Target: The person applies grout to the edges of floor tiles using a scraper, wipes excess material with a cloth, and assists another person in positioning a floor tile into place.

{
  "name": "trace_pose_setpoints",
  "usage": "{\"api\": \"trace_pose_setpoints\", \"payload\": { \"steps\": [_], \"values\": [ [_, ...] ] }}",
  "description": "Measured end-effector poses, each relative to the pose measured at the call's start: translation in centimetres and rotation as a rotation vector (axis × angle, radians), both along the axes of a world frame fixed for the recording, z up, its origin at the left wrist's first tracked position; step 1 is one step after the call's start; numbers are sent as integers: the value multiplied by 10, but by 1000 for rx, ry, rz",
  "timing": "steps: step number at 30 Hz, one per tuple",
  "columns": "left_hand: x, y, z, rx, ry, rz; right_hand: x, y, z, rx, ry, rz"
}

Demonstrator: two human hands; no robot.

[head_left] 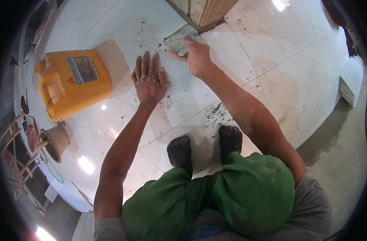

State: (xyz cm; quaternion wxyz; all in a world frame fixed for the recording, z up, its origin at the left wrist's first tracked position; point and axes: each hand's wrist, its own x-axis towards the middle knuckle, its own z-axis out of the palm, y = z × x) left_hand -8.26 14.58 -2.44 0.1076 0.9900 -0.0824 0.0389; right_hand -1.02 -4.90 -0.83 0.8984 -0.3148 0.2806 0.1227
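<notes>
My left hand (149, 82) lies palm down on the white tile floor (183, 100), its fingers stretched out and dusted with grey. Ahead and to the right, my right hand (197, 56) grips a flat, grey, mortar-smeared piece (178, 41), low against the floor. Its exact kind cannot be made out, and my fingers cover part of it. The piece is close to the foot of a pillar (203, 14) with a rough, greyish base. Grey crumbs of mortar (217, 114) are scattered on the tiles around both hands and in front of my feet.
To the left stands a yellow jerrycan (77, 82); a cone-shaped bucket (57, 142) lies tipped near it. Wooden sticks (25, 172) and cords clutter the far left. Stacked tiles (350, 82) stand at the right, by bare concrete (336, 160).
</notes>
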Motion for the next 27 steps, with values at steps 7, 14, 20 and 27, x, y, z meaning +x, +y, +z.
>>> {"api": "trace_pose_setpoints", "payload": {
  "steps": [7,14,20,27],
  "values": [
    [-1,-1,2,41,-19,-21,29,19,-13,-14,53,-31],
    [-1,17,-18,-203,-120,-9,-8,7,-6,-128,68,238],
    [4,15,-20,-206,-172,-11,-69,-90,25,-350,11,350],
    [7,8,-22,-124,-163,-6,-14,-206,-7,-469,-90,-136]
  ]
}}
